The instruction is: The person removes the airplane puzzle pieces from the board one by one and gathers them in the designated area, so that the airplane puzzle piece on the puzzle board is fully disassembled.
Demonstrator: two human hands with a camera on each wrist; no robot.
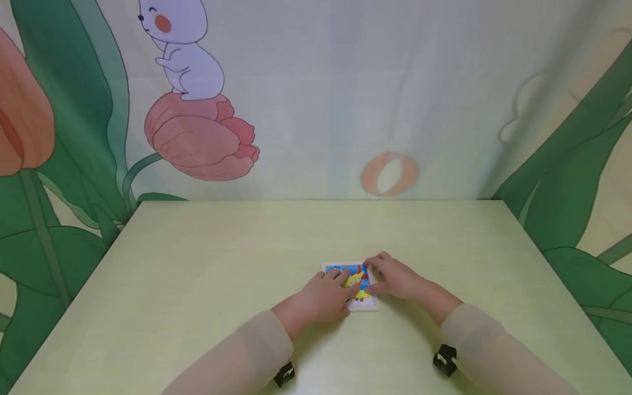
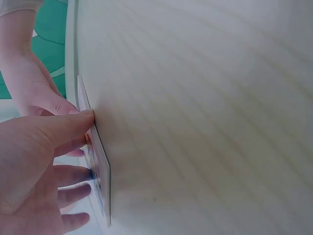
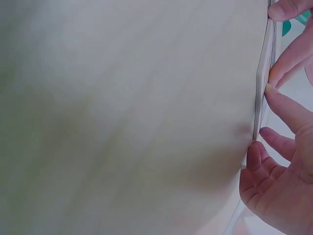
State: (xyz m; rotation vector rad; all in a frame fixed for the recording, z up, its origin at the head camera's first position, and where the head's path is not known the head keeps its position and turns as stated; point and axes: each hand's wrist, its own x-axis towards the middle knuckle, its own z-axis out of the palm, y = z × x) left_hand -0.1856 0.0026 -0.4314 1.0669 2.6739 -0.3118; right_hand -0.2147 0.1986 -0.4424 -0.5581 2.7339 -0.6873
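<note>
The picture board (image 1: pixel 362 304) lies between my hands: left hand (image 1: pixel 323 296) spread over its left side, right hand (image 1: pixel 397 278) gripping its right edge

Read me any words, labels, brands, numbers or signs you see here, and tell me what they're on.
Picture board: no legible text; tiny marks on its yellow part are too small to read, and the left hand covers some of it.
Wall backdrop: none visible, only drawings.
</note>
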